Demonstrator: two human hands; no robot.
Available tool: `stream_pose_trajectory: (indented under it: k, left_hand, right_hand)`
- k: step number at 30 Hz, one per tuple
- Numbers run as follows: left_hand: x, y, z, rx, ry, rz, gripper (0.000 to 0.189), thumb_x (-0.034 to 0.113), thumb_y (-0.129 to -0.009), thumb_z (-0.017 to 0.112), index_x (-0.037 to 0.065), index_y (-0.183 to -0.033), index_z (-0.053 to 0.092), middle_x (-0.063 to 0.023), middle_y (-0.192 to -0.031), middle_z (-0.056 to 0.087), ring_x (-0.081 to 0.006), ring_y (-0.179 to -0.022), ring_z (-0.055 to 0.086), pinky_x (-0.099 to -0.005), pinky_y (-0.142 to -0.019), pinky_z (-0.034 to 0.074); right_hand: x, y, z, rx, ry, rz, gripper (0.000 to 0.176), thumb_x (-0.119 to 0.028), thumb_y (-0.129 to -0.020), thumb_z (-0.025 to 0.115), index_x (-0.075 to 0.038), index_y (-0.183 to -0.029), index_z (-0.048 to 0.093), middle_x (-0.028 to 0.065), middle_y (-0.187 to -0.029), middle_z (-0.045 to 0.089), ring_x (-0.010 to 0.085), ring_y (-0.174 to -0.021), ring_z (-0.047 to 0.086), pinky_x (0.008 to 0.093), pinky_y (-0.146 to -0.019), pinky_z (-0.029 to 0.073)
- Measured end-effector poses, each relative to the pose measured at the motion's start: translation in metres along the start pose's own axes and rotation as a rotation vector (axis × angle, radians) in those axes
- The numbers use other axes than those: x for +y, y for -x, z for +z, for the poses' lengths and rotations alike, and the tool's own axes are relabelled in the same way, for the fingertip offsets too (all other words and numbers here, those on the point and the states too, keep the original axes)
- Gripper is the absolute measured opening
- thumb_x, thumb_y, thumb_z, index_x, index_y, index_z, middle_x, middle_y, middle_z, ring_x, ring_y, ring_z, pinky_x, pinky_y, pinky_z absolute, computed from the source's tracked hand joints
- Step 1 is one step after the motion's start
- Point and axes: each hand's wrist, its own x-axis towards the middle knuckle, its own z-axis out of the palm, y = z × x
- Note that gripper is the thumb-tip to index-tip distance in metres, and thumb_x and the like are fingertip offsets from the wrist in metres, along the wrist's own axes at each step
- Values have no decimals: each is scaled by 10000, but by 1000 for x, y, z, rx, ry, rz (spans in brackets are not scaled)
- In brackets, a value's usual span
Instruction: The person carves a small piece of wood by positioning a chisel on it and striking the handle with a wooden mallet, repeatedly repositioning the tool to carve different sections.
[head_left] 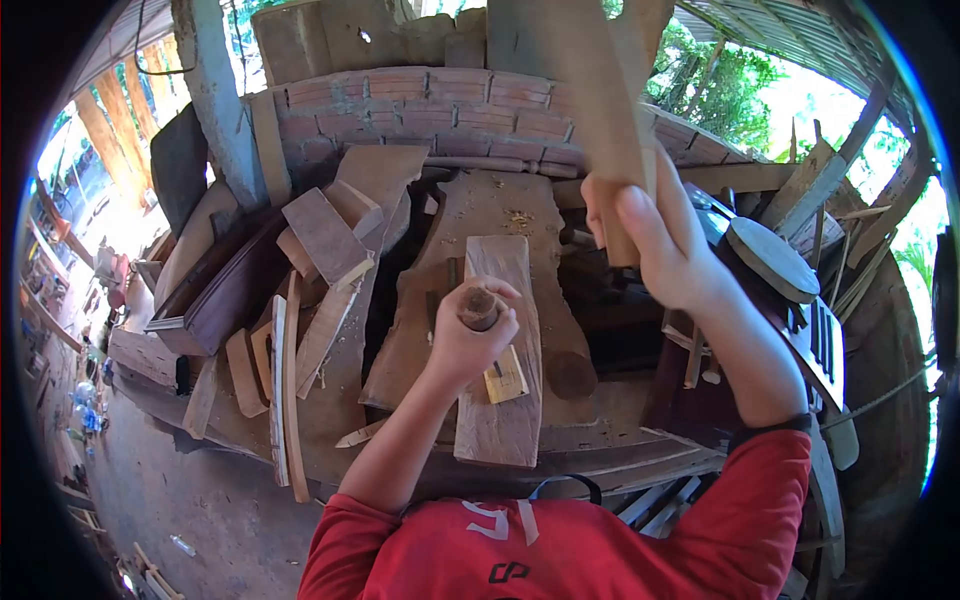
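Observation:
My left hand is wrapped round the upright wooden handle of a chisel, its round end facing up; the blade is hidden below the fist. Under it a thick wooden plank lies lengthwise on the bench. A small pale yellow wood piece with a dark slot rests on the plank just below my left hand. Raised to the right, my right hand grips a wooden mallet, whose upper part is blurred and runs out of the top of the view.
A broad wooden slab with shavings lies beneath the plank. Wood offcuts and a dark wooden box crowd the left side. A round wooden disc sits on the right. Behind stands a low brick wall.

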Motion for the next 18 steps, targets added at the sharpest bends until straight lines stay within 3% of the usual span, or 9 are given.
stream_pose_trajectory:
  k: [3,4,6,9,11,13,14,17,18]
  left_hand:
    - [-19,-2,-1,67,-13,200,111,-28,-728,544,17,-830,551,44,-645,517,-17,-562,477,-172,-509,378]
    - [-17,-3,-2,66,-14,204,111,-28,-728,544,17,-830,551,44,-645,517,-17,-562,477,-172,-509,378]
    - [-14,-4,-5,39,30,123,119,-31,-717,554,24,-822,554,44,-653,518,-28,-572,485,-183,-526,390]
    - [-3,-5,-2,2,-48,52,118,-47,-713,548,14,-813,554,12,-637,534,-53,-563,508,-205,-532,410]
    - [-7,-3,-1,12,-70,85,108,-55,-719,533,-1,-810,551,-7,-614,533,-62,-541,510,-202,-511,408]
    - [-17,-2,0,87,-55,188,107,-19,-718,554,25,-816,562,27,-643,539,-32,-598,500,-197,-561,405]
    - [-18,-2,-1,82,-54,189,107,-19,-718,554,25,-816,562,27,-643,539,-32,-598,500,-197,-561,405]
    - [-6,-3,-7,12,-71,28,113,-23,-710,572,27,-811,563,19,-656,551,-45,-615,513,-205,-581,417]
    - [-2,-4,-4,11,-64,27,113,-23,-710,572,27,-811,563,19,-656,551,-45,-615,513,-205,-581,417]
  right_hand:
    - [18,4,21,-314,587,-336,547,-450,-840,476,-15,-1161,398,190,-920,592,359,-805,591,415,-723,469]
    - [0,3,22,-501,607,-73,553,-452,-819,503,-25,-1156,407,182,-907,603,366,-760,596,426,-709,474]
    - [-13,-3,6,-416,783,-111,566,-458,-812,509,-22,-1157,405,195,-900,597,373,-757,592,431,-687,472]
    - [-9,-3,1,151,294,-294,557,-432,-823,512,-17,-1170,378,219,-822,583,373,-722,588,429,-617,477]
    - [-3,1,12,16,343,-239,548,-391,-829,513,-18,-1200,359,217,-850,583,373,-726,587,421,-628,475]
    - [0,-1,28,-451,786,-149,543,-382,-832,503,-36,-1225,356,207,-901,592,350,-759,598,413,-641,476]
    - [-5,-2,25,-531,653,66,552,-447,-832,474,-17,-1170,396,193,-844,599,351,-763,603,432,-674,476]
    - [-13,-6,3,-394,717,-115,540,-441,-840,468,-17,-1165,392,211,-853,593,375,-791,594,440,-706,466]
    - [-13,-3,4,-157,369,-147,532,-438,-842,467,-20,-1162,391,221,-853,592,384,-798,589,438,-706,465]
